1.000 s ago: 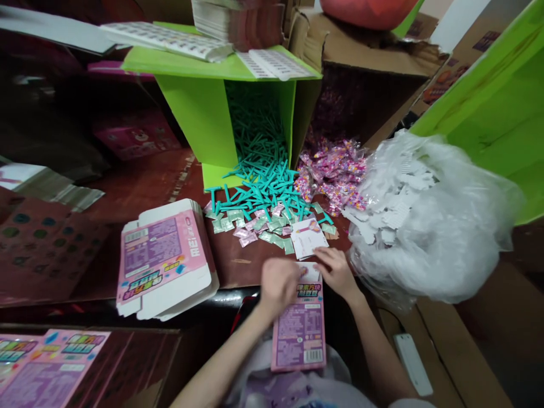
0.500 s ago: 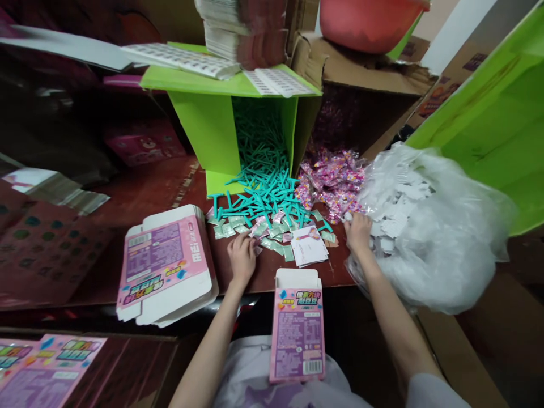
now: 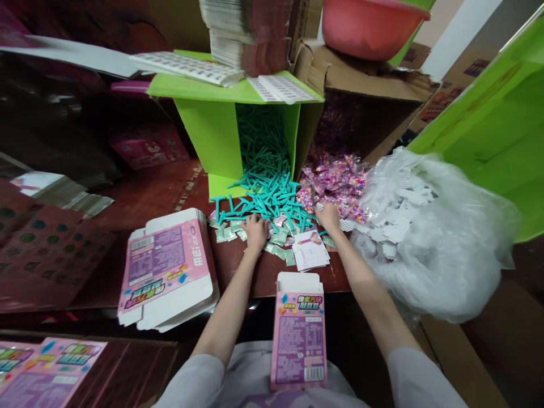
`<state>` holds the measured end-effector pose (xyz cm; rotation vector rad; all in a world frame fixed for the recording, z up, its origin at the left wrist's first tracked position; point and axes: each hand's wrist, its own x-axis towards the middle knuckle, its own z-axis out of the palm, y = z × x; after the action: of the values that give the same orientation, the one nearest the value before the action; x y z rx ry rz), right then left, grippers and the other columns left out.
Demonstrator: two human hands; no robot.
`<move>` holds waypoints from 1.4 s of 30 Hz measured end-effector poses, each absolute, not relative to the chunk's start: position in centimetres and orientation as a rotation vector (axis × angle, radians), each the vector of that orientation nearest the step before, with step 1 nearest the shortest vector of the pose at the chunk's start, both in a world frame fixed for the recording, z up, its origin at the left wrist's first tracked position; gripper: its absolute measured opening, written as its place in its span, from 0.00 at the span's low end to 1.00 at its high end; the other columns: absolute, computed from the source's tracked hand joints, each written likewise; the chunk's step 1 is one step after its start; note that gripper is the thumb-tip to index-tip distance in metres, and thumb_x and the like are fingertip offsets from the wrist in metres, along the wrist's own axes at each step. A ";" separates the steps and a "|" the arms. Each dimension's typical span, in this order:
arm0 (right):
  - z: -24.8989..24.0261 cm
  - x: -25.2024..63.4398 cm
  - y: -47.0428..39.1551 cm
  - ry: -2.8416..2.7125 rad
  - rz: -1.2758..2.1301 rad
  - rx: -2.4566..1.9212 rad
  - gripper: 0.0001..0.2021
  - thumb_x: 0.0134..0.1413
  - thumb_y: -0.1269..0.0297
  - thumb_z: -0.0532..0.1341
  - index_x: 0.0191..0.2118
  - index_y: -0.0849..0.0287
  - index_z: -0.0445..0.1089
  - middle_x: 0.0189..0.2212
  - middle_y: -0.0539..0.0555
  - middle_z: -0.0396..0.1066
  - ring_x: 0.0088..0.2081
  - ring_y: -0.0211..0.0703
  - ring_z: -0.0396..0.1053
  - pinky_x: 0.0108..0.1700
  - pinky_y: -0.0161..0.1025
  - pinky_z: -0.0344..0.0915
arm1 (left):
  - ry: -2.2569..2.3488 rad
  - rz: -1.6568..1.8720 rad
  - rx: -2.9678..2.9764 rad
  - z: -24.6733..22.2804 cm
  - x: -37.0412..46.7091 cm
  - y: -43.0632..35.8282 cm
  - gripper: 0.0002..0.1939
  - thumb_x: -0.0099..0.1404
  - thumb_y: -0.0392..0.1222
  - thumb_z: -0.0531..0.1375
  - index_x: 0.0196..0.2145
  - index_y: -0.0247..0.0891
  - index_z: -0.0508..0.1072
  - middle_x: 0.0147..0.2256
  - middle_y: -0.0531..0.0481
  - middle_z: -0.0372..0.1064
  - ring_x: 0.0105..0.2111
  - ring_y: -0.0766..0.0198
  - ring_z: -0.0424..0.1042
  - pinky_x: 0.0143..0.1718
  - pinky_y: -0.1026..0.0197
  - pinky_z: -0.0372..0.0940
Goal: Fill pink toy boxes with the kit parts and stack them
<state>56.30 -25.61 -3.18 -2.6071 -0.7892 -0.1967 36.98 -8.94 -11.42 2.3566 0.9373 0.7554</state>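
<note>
My left hand [image 3: 256, 232] reaches to the front edge of a heap of teal T-shaped plastic sticks [image 3: 272, 195]. Its fingers curl down among small green sachets [image 3: 279, 237]; what they grip is hidden. Beside the pink bags of coloured beads [image 3: 335, 178], my right hand [image 3: 328, 217] pinches a small white studded plate [image 3: 319, 207]. White cards [image 3: 312, 258] with a printed picture lie just in front of the hands. An open pink and purple box [image 3: 298, 334] stands upright at my lap, its white top flap raised.
Flattened pink boxes [image 3: 165, 266] are stacked at left. A clear plastic bag [image 3: 459, 249] of white studded pieces [image 3: 402, 218] bulges at right. A green carton [image 3: 206, 133] holds the sticks, with sticker sheets [image 3: 187, 67] on top. Behind, a red basin [image 3: 374, 28] sits on a cardboard box [image 3: 365, 71].
My right hand has moved left from the plastic bag to the bead packs, with a white plate in its fingers. My left hand has moved forward and slightly right, to the teal sticks.
</note>
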 end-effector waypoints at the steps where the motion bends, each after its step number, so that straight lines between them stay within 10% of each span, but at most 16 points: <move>1: -3.1 56.3 -25.7 -0.772 -0.217 -2.596 0.17 0.57 0.54 0.53 0.36 0.62 0.73 0.32 0.61 0.74 0.35 0.47 0.70 0.37 0.38 0.61 | 0.925 0.768 2.355 -11.2 36.6 -8.8 0.15 0.66 0.43 0.52 0.34 0.34 0.77 0.45 0.38 0.65 0.49 0.51 0.61 0.52 0.44 0.52; 8: -3.4 56.6 -25.8 -0.605 -0.167 -2.512 0.22 0.45 0.46 0.62 0.29 0.65 0.73 0.28 0.63 0.74 0.31 0.49 0.69 0.35 0.39 0.60 | 0.701 1.246 2.021 -8.2 32.4 -15.3 0.13 0.66 0.42 0.54 0.34 0.36 0.77 0.43 0.42 0.62 0.45 0.59 0.64 0.45 0.56 0.63; 15: -2.8 55.3 -25.5 -0.586 -0.218 -2.336 0.13 0.55 0.61 0.54 0.33 0.64 0.73 0.31 0.58 0.75 0.31 0.43 0.68 0.36 0.36 0.61 | 0.361 0.929 1.870 -9.9 28.6 -22.1 0.08 0.62 0.40 0.59 0.36 0.40 0.78 0.39 0.46 0.68 0.33 0.65 0.70 0.36 0.60 0.65; 20: 0.6 52.9 -28.9 -0.563 -0.298 -1.954 0.11 0.49 0.60 0.59 0.32 0.62 0.72 0.31 0.57 0.74 0.34 0.44 0.70 0.40 0.40 0.64 | 0.116 0.474 2.050 -9.6 27.1 -21.0 0.10 0.62 0.44 0.60 0.40 0.44 0.77 0.35 0.47 0.74 0.37 0.61 0.71 0.49 0.51 0.58; 26: 4.2 45.7 -32.1 -0.476 0.197 -1.514 0.09 0.42 0.61 0.67 0.30 0.59 0.72 0.25 0.50 0.72 0.19 0.34 0.63 0.19 0.32 0.58 | 0.290 0.637 1.564 -7.6 27.4 -21.5 0.37 0.63 0.58 0.53 0.64 0.43 0.47 0.51 0.38 0.66 0.51 0.54 0.66 0.55 0.44 0.55; 29: 3.3 41.8 -31.1 -0.418 0.442 -1.378 0.10 0.39 0.62 0.68 0.29 0.60 0.71 0.22 0.48 0.71 0.13 0.27 0.54 0.15 0.30 0.52 | 0.374 0.753 1.183 -6.5 28.7 -21.3 0.41 0.54 0.59 0.62 0.60 0.44 0.54 0.53 0.40 0.62 0.44 0.57 0.71 0.45 0.54 0.66; 34: -1.5 38.2 -30.3 -0.210 0.465 -1.292 0.14 0.44 0.54 0.66 0.26 0.59 0.65 0.17 0.44 0.66 0.11 0.25 0.47 0.18 0.32 0.56 | 0.628 0.695 0.985 -6.0 28.9 -20.6 0.21 0.50 0.47 0.68 0.36 0.37 0.64 0.29 0.53 0.69 0.28 0.66 0.73 0.35 0.62 0.68; 42: -5.5 38.7 -35.5 -0.089 0.164 -1.460 0.15 0.55 0.48 0.56 0.37 0.56 0.58 0.21 0.47 0.69 0.22 0.40 0.70 0.31 0.39 0.67 | 0.633 0.577 1.091 -9.3 26.2 -21.1 0.26 0.48 0.42 0.68 0.41 0.39 0.59 0.29 0.55 0.69 0.27 0.66 0.74 0.32 0.64 0.68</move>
<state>38.73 -35.55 -5.52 -1.4601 -0.0891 0.1638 26.16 -21.09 -9.26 1.0911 0.6330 0.5774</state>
